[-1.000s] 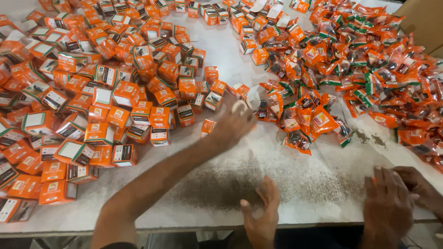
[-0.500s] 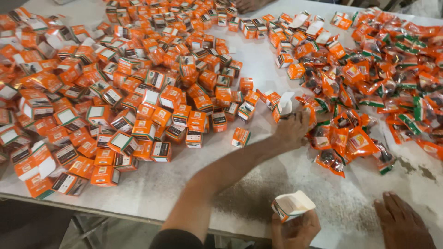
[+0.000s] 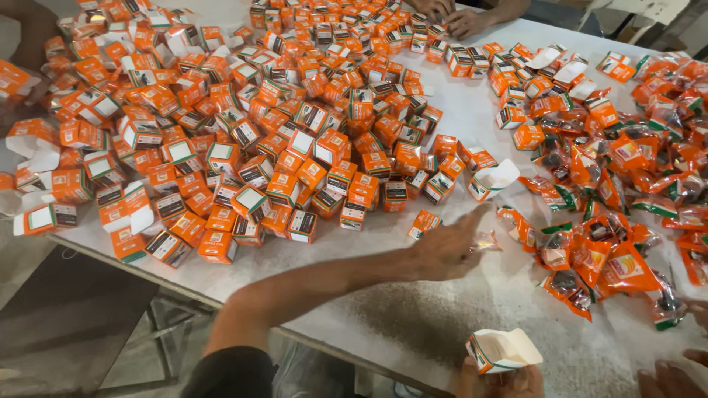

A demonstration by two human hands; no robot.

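Reaching left hand (image 3: 446, 250), fingers spread, empty, toward clear-and-orange plastic sachet (image 3: 488, 240) on white tabletop (image 3: 457, 309); right hand (image 3: 509, 379) gripping open orange cardboard carton (image 3: 503, 349). Best: pinch single sachet cleanly, keep carton mouth up.

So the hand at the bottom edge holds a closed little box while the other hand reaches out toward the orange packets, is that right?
Not quite. The head view shows that the small box in the right hand is open, with its flaps up and its white inside showing. The rest holds: the left hand reaches out toward the orange packets on the table.
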